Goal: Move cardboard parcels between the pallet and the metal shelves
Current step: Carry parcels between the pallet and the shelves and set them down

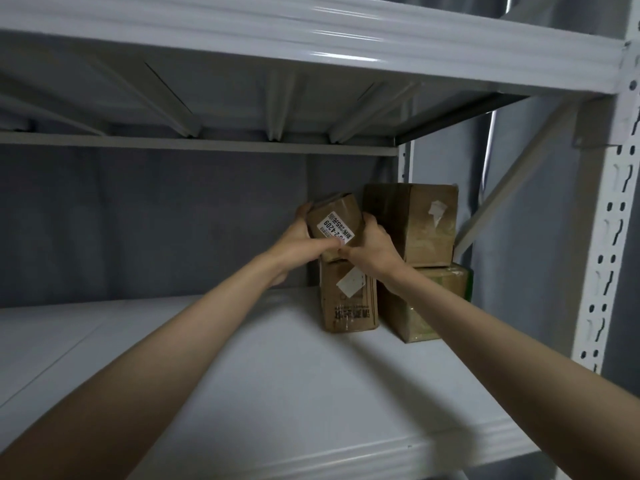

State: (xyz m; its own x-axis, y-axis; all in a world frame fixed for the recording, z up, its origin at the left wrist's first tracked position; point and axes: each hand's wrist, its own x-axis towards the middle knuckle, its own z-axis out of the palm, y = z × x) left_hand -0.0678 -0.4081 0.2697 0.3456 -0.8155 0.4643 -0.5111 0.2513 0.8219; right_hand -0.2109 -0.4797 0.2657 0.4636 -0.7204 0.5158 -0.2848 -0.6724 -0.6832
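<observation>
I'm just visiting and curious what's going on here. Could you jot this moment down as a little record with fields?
place: white metal shelf, grey curtain behind
parcels on shelf: four cardboard boxes at the right end, in two stacks
held parcel: small labelled box, tilted, on top of the lower left box
left hand: grips the small box's left side
right hand: grips its right side
neighbouring stack: upper right box on lower right box
pallet: not in view

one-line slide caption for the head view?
Both hands, left hand and right hand, grip small labelled cardboard parcel atop stacked parcels on white metal shelf.
</observation>
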